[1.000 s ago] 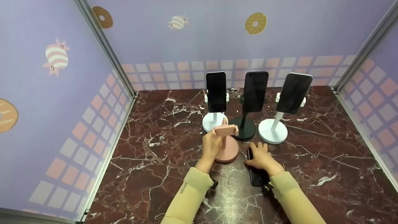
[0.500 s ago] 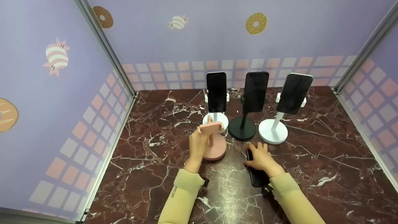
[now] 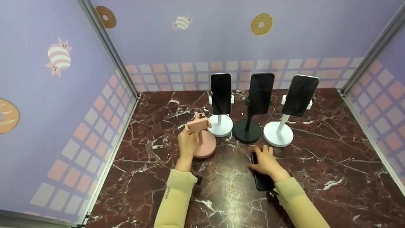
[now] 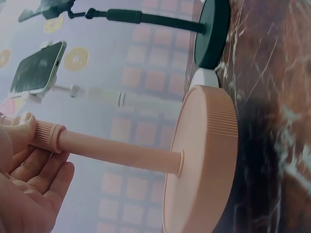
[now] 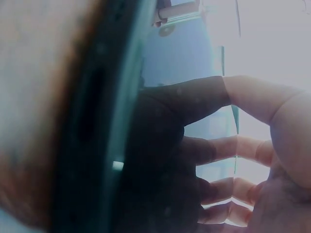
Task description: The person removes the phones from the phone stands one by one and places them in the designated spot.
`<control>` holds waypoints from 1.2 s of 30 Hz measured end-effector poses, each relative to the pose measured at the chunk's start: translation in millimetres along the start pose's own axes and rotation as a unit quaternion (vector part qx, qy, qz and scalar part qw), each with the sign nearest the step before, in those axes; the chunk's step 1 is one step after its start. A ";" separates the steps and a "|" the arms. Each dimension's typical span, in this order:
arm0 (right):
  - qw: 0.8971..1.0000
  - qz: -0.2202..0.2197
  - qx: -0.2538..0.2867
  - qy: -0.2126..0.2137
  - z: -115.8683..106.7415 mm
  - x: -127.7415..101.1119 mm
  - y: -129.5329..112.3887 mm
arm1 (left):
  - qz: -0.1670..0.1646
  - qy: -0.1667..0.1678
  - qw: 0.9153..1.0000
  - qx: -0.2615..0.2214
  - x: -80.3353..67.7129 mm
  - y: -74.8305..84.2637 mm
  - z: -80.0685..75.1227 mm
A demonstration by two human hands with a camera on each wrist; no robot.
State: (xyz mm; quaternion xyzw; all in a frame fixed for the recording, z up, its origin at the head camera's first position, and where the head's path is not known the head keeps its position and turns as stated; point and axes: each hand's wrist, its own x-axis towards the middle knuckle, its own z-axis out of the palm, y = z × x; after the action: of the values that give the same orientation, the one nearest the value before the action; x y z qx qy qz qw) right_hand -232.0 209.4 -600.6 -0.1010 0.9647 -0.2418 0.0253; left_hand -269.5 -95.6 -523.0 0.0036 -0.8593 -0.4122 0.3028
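Observation:
My left hand (image 3: 187, 142) grips the pink phone stand (image 3: 205, 145) by its post, just under its empty cradle. In the left wrist view the thumb and fingers wrap the ribbed collar (image 4: 46, 136), and the round base (image 4: 194, 160) is close over the tabletop. To the right, my right hand (image 3: 265, 161) spans a black smartphone (image 3: 261, 182) lying on the table, its thumb at the left edge and its fingertips at the far end. The right wrist view shows the thumb and fingers at the phone, mirrored in its dark glass (image 5: 155, 184).
Behind stand three loaded phone stands: a white stand (image 3: 220, 126), a black stand (image 3: 247, 131) and another white stand (image 3: 278, 134), each bearing a dark-screened phone. Patterned panels (image 3: 202, 38) enclose the marble tabletop (image 3: 152, 177) at the back and sides.
My left hand has carried the pink stand leftward and slightly back, away from the black stand and the left white one. My right hand and its phone have stayed in place.

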 end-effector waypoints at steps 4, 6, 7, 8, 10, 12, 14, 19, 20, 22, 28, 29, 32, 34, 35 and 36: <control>1.000 -0.010 0.001 0.010 1.3 -0.9 1.3 | -0.018 0.003 1.000 -0.016 7.1 -6.2 -3.4; 1.000 -0.014 0.004 0.014 1.9 -1.3 1.9 | -0.022 0.005 1.000 -0.021 11.0 -8.3 -4.6; 1.000 -0.017 0.006 0.016 1.9 -1.4 2.2 | -0.028 0.007 0.999 -0.027 12.7 -9.1 -5.1; 1.000 -0.019 0.007 0.017 1.7 -1.7 2.2 | -0.036 0.008 0.999 -0.034 14.4 -9.6 -5.5; 0.999 -0.023 0.010 0.020 1.6 -1.9 2.6 | -0.051 0.009 0.998 -0.042 17.8 -10.5 -6.8; 0.999 -0.024 0.012 0.020 1.6 -2.3 2.6 | -0.060 0.008 0.998 -0.034 20.4 -11.5 -8.4; 1.000 -0.021 0.009 0.017 2.0 -2.6 2.6 | -0.055 0.006 0.998 -0.016 22.8 -13.6 -9.7; 1.000 -0.015 0.000 0.012 3.4 -2.8 3.2 | -0.055 0.010 0.998 -0.019 30.7 -20.0 -11.7; 1.000 -0.015 -0.002 0.013 3.4 -2.9 3.1 | -0.058 0.012 0.998 -0.025 33.0 -20.9 -12.0; 1.000 -0.016 -0.005 0.015 3.2 -2.8 2.9 | -0.059 0.013 0.998 -0.020 37.6 -22.7 -12.6; 1.000 -0.014 -0.010 0.016 3.4 -3.6 2.7 | -0.062 0.005 0.998 0.006 52.1 -28.5 -13.2; 1.000 -0.012 -0.009 0.016 3.4 -3.5 2.7 | -0.064 0.003 0.998 0.009 54.5 -29.6 -13.0; 1.000 -0.008 -0.006 0.017 4.1 -3.2 2.9 | -0.068 -0.001 0.998 0.014 61.1 -32.4 -11.7; 1.000 -0.007 -0.004 0.018 4.6 -3.1 2.9 | -0.067 -0.002 0.998 0.020 65.1 -34.3 -10.3; 1.000 -0.007 -0.004 0.019 4.7 -3.3 2.9 | -0.067 -0.004 0.998 0.023 66.9 -35.3 -9.1; 1.000 -0.007 -0.004 0.018 4.8 -3.5 2.9 | -0.067 -0.006 0.997 0.027 68.7 -36.2 -8.0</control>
State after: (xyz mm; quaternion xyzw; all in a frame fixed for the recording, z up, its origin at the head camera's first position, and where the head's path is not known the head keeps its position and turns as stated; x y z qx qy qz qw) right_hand -228.6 210.4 -606.2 -0.1031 0.9652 -0.2403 0.0055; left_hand -330.1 -142.7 -509.3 0.0664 -0.8697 -0.4086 0.2689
